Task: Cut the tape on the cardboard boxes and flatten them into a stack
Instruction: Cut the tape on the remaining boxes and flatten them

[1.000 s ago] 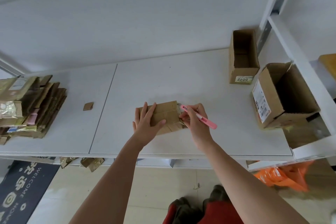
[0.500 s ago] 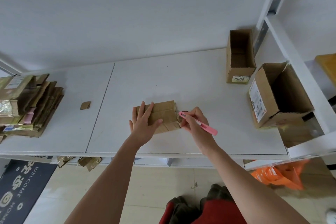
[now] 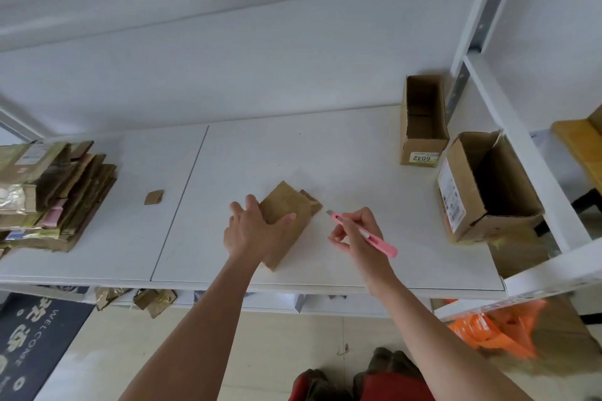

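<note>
A small brown cardboard box (image 3: 286,221) lies turned at an angle on the white table (image 3: 342,153), near its front edge. My left hand (image 3: 250,231) grips the box's left side, thumb across its top. My right hand (image 3: 356,234) holds a pink utility knife (image 3: 365,233) like a pen, blade tip pointing left, a short gap away from the box's right corner. A stack of flattened cardboard (image 3: 52,195) sits at the table's far left.
Two open boxes stand at the right: a narrow one labelled 6042 (image 3: 423,120) and a larger one (image 3: 485,185) tipped beside the white shelf frame (image 3: 521,146). A small cardboard scrap (image 3: 153,197) lies left of centre. Orange bags (image 3: 495,329) and a dark doormat (image 3: 35,335) are on the floor.
My left hand has rotated the box from lying crosswise to pointing diagonally. My right hand has pulled the knife away from the box's right end.
</note>
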The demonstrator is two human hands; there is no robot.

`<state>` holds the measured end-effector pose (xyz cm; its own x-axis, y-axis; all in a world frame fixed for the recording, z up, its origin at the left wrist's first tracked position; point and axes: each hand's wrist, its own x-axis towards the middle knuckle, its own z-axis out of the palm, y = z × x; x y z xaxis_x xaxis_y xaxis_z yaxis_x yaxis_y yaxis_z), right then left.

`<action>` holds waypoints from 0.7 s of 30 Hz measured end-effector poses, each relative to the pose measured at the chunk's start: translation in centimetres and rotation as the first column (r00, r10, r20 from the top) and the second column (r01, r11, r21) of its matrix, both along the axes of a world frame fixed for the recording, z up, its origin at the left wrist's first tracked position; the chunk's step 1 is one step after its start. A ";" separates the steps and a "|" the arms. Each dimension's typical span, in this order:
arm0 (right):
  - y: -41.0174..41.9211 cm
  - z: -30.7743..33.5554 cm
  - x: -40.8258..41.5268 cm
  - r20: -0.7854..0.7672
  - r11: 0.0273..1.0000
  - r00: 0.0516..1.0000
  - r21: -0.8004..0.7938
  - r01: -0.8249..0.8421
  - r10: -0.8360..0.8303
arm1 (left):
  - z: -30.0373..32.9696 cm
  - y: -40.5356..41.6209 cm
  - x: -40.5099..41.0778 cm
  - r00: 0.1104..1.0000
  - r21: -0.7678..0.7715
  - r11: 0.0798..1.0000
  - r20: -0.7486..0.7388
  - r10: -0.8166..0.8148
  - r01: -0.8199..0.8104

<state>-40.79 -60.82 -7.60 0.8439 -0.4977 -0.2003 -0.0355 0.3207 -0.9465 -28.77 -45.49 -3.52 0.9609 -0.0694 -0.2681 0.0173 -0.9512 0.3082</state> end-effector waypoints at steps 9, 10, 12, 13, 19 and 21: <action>1.8 0.1 -0.1 -0.013 0.999 0.999 -0.013 -0.040 0.039 | 0.3 0.1 -0.3 0.988 -0.275 0.952 -0.115 0.108 -0.136; 2.3 0.0 -0.1 -0.014 1.000 1.000 0.002 -0.028 0.028 | 0.4 0.1 -0.5 0.984 -0.289 0.944 -0.130 0.125 -0.158; 3.2 0.0 -0.1 -0.019 0.999 1.000 0.028 0.019 -0.018 | 0.6 0.3 -0.6 0.972 -0.318 0.923 -0.156 0.174 -0.217; 3.5 0.1 0.1 -0.019 0.999 0.999 0.027 0.041 -0.041 | 0.7 0.4 -0.8 0.969 -0.299 0.925 -0.155 0.194 -0.233; 3.6 0.9 2.9 -0.015 0.994 0.996 0.060 0.091 -0.091 | 0.4 1.8 -1.4 0.988 0.416 0.908 0.113 -0.108 0.051; 4.0 0.8 3.6 -0.015 0.994 0.996 0.059 0.090 -0.090 | -0.8 2.4 -1.0 0.954 0.333 0.916 0.121 -0.276 0.223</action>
